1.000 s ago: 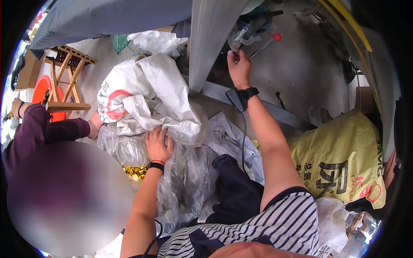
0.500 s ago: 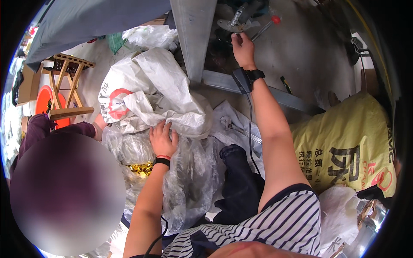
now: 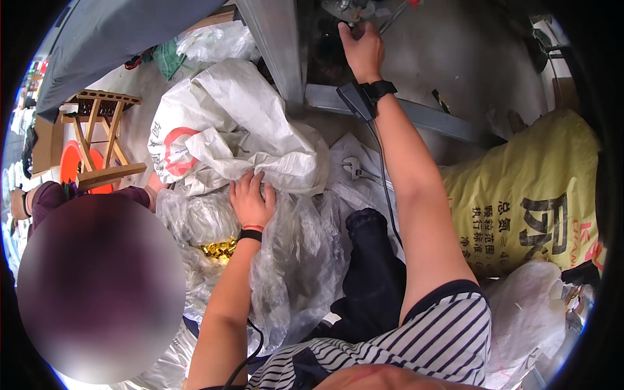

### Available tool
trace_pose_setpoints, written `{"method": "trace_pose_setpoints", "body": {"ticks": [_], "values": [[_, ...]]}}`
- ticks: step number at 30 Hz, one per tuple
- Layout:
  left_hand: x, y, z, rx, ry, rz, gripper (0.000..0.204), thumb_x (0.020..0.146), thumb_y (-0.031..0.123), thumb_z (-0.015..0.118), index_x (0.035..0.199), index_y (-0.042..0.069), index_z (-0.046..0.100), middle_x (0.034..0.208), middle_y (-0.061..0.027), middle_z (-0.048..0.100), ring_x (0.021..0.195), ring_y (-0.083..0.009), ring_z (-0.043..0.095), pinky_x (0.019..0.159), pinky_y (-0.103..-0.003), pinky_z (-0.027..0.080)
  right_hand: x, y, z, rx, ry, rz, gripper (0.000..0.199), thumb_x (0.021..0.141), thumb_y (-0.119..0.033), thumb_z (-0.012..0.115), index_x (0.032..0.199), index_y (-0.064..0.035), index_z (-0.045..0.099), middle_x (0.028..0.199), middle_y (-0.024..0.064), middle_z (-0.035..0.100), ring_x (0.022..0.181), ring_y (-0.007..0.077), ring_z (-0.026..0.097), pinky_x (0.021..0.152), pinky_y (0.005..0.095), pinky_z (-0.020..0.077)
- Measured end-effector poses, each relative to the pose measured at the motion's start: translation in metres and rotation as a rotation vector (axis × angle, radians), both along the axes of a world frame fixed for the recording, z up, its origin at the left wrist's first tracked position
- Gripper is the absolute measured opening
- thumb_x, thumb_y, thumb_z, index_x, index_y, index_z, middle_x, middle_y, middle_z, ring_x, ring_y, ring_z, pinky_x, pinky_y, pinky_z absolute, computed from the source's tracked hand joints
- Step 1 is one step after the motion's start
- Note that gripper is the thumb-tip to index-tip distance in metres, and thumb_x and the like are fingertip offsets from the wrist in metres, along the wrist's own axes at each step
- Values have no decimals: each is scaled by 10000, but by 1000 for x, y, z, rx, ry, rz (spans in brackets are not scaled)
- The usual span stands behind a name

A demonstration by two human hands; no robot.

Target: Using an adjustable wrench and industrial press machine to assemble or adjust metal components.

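Note:
My left hand (image 3: pixel 252 200) lies flat with fingers spread, pressed where a white woven sack (image 3: pixel 224 107) meets a heap of clear plastic film (image 3: pixel 296 250). Shiny gold foil (image 3: pixel 218 249) shows among the film beside my wrist. My right hand (image 3: pixel 364 53) reaches far forward to a round metal plate (image 3: pixel 343 9) at the upper edge of the picture. Its thumb and fingers are closed at a small part below the plate, too hidden to name. A rod with a red knob (image 3: pixel 413 2) rises beside that hand.
An adjustable wrench (image 3: pixel 352 167) lies on pale cloth between my arms. A grey metal frame (image 3: pixel 403 112) crosses ahead. A yellow printed sack (image 3: pixel 513 195) stands at right. At left are a wooden folding stool (image 3: pixel 101 130), an orange basin (image 3: pixel 70 161) and another person in purple (image 3: pixel 133 195).
The whole view has shifted, so the metal plate and my right hand sit higher in the picture. My right hand stays at the plate; the left remains spread on the sack and film.

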State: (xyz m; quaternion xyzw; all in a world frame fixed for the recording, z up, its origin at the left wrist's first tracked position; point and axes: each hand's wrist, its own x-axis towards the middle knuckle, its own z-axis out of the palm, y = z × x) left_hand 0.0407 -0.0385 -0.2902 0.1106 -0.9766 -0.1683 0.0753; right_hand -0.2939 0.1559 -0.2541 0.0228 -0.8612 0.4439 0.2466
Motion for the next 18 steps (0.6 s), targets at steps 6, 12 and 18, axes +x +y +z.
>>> {"method": "trace_pose_setpoints", "body": {"ticks": [6, 12, 18], "values": [[3, -1, -4, -2, 18, -2, 294, 810, 267, 553, 1035, 93, 631, 1157, -102, 573, 1105, -272, 513, 1028, -493, 282, 5, -3, -5, 40, 19, 7, 321, 794, -339, 657, 874, -32, 606, 806, 133, 630, 768, 329, 615, 665, 423, 484], [-3, 5, -2, 14, 21, -17, 300, 817, 267, 543, 1042, 89, 632, 1150, -105, 575, 1104, -276, 512, 1029, -497, 279, -14, 11, -11, 82, 200, 6, 326, 825, -369, 631, 853, -44, 627, 709, 104, 644, 690, 313, 628, 638, 408, 478], [0, -2, 1, 16, 3, 2, 296, 810, 269, 550, 1028, 87, 636, 1140, -105, 578, 1103, -281, 512, 1030, -498, 276, -11, -4, 7, 71, -92, -66, 298, 832, -291, 620, 890, 0, 595, 824, 212, 644, 783, 373, 627, 687, 452, 479]]}}
